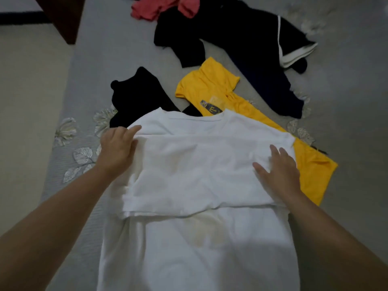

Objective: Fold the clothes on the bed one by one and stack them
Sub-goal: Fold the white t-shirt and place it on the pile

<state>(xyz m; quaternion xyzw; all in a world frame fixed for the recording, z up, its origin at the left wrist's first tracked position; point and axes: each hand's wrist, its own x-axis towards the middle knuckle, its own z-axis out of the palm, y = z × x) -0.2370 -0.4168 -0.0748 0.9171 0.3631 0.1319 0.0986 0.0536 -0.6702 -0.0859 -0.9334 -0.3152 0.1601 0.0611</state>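
A white T-shirt [195,171] lies spread on the grey bed in front of me, its sleeves turned in across the chest. My left hand [117,148] holds the left edge of that turned-in layer, thumb on top and fingers curled over the edge. My right hand [279,169] lies flat on the right side of the shirt with straight fingers. Under the white shirt, a yellow T-shirt [212,87] sticks out to the right and a black garment [136,95] to the upper left.
Farther up the grey bed [109,59] lie a black garment with white stripes [241,36] and a crumpled pink garment [165,6]. The bed's left edge borders a beige floor [29,80], and a dark brown piece of furniture [65,17] stands at top left.
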